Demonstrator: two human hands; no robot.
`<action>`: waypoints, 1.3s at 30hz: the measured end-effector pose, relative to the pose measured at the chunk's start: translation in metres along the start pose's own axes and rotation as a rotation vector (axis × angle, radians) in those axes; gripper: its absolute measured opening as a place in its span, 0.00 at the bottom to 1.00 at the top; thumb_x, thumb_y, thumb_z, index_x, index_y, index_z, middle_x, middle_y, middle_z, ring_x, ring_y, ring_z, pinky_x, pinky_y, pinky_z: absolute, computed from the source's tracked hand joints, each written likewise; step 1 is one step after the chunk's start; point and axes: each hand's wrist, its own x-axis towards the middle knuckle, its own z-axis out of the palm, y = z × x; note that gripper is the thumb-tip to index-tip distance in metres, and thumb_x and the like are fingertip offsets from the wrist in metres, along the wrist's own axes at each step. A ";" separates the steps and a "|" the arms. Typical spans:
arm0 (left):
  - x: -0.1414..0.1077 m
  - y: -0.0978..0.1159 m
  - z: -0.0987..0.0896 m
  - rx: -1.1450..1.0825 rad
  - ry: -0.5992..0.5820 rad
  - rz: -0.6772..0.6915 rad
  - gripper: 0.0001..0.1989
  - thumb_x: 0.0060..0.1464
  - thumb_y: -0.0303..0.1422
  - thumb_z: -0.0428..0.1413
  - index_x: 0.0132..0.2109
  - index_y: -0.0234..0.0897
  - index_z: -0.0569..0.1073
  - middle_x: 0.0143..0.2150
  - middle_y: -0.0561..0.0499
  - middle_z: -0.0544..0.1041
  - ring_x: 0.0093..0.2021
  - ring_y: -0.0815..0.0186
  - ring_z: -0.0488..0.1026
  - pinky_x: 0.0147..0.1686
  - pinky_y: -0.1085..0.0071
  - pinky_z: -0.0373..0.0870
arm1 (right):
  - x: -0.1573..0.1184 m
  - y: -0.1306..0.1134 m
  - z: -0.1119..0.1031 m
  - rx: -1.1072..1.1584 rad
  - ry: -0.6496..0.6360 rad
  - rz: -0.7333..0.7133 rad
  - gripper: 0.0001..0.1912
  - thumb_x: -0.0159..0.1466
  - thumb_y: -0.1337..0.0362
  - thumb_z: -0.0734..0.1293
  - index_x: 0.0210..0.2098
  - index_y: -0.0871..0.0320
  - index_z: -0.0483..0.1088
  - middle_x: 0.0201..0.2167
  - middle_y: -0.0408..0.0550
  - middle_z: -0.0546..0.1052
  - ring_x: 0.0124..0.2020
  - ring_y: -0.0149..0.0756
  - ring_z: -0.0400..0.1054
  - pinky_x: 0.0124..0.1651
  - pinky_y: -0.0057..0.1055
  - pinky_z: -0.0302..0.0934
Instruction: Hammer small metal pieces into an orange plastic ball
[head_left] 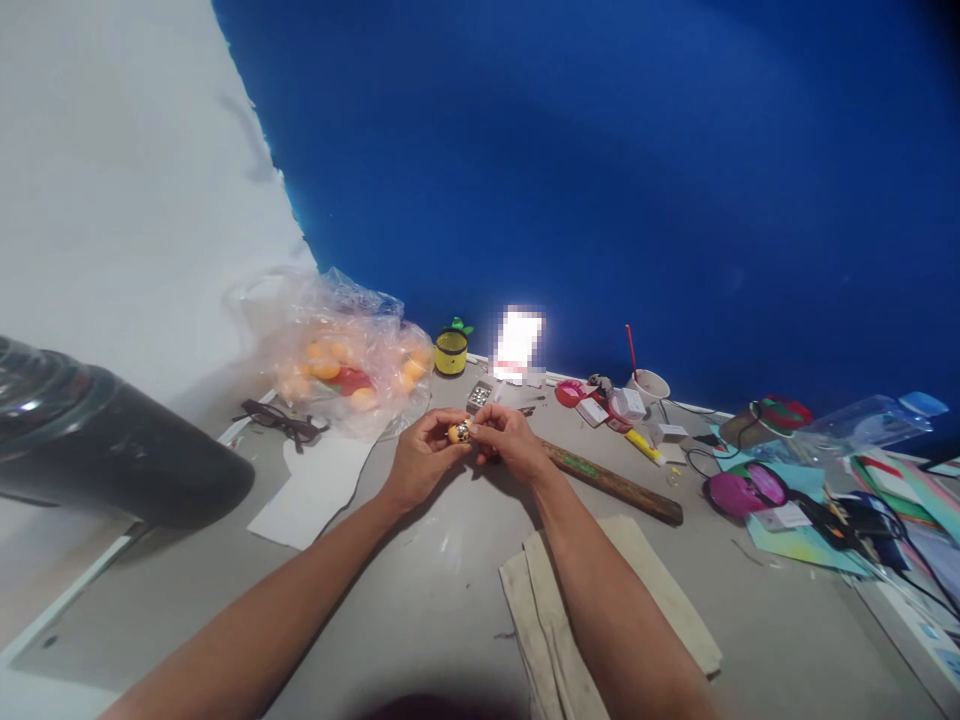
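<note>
Near the middle of the table, my left hand [421,455] grips a small yellowish round object [459,432] with dark and shiny spots. Fingers of my right hand [511,440] are closed at the right side of that same object, their tips meeting it. Just behind the hands lies a small box with shiny round pieces [479,396]. A wooden stick [615,483] with green marks runs from beside my right hand toward the right. Beneath my right forearm is a folded beige cloth [652,585].
A large dark cylinder [142,450] stands at left, near sunglasses [285,422], white paper [319,490] and a plastic bag of orange fruit [352,365]. Behind are a yellow container [451,353] and a bright screen [517,343]. At right are a cup [649,386], a bottle [870,428] and cables.
</note>
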 end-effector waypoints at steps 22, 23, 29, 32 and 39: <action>0.004 0.001 0.002 -0.316 -0.019 -0.297 0.19 0.50 0.37 0.72 0.46 0.34 0.79 0.38 0.47 0.84 0.32 0.64 0.81 0.34 0.67 0.80 | 0.001 0.001 -0.003 -0.013 0.045 -0.060 0.19 0.53 0.51 0.78 0.32 0.56 0.71 0.17 0.36 0.70 0.15 0.26 0.60 0.18 0.22 0.54; 0.005 0.000 0.001 -0.325 -0.001 -0.326 0.19 0.48 0.36 0.72 0.45 0.34 0.78 0.37 0.47 0.83 0.30 0.65 0.80 0.32 0.68 0.79 | 0.001 -0.002 -0.006 -0.031 0.086 -0.086 0.19 0.53 0.49 0.78 0.31 0.55 0.70 0.16 0.35 0.68 0.15 0.26 0.58 0.18 0.23 0.51; 0.013 0.000 -0.006 -0.445 0.079 -0.368 0.15 0.46 0.31 0.70 0.41 0.34 0.77 0.45 0.44 0.84 0.35 0.65 0.81 0.31 0.72 0.78 | -0.006 -0.024 -0.046 -0.699 0.309 -0.113 0.20 0.61 0.45 0.70 0.25 0.55 0.68 0.22 0.41 0.72 0.25 0.32 0.65 0.29 0.28 0.56; 0.015 0.000 -0.009 -0.483 0.077 -0.370 0.16 0.46 0.32 0.70 0.42 0.33 0.77 0.45 0.43 0.84 0.37 0.63 0.82 0.33 0.71 0.79 | -0.013 -0.034 -0.060 -1.168 0.240 0.065 0.17 0.57 0.48 0.74 0.30 0.55 0.73 0.31 0.44 0.78 0.33 0.36 0.70 0.33 0.30 0.53; 0.016 -0.005 -0.008 -0.316 0.028 -0.313 0.24 0.44 0.29 0.70 0.49 0.35 0.74 0.36 0.49 0.81 0.32 0.66 0.80 0.34 0.70 0.78 | -0.015 -0.036 -0.062 -1.391 0.116 0.235 0.17 0.54 0.53 0.77 0.38 0.53 0.74 0.36 0.43 0.80 0.36 0.38 0.71 0.33 0.30 0.51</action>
